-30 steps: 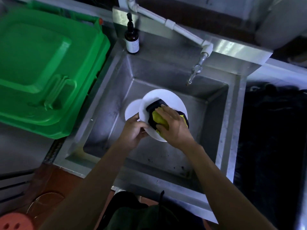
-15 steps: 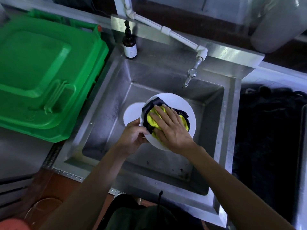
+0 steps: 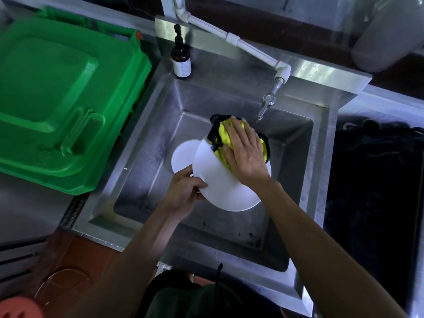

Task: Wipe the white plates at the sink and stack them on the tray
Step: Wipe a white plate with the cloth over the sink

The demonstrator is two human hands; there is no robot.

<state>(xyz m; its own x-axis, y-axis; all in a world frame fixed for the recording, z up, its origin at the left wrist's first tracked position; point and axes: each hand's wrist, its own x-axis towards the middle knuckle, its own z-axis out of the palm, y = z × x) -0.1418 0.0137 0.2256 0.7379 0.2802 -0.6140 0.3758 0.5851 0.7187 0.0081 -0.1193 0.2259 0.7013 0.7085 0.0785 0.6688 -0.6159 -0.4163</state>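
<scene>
Over the sink (image 3: 142, 143), 1 white plate (image 3: 220, 187) is pinched at its 9 o'clock rim by the left hand (image 3: 183, 193). The cloth (image 3: 220, 134), pressed flat under the right hand (image 3: 245, 154), is now shifted to 12 o'clock; wiping is judged nearly complete. A 2nd plate (image 3: 182, 154) lies beneath.

A steel sink (image 3: 146, 143) with bare floor along its left and near sides. A tilted white plate (image 3: 220, 184) held in both hands fills the middle, with a second plate (image 3: 182, 154) just behind on the left. A tap (image 3: 263, 109) overhangs the far right; a brown pump bottle (image 3: 181, 63) stands on the far-left rim
</scene>
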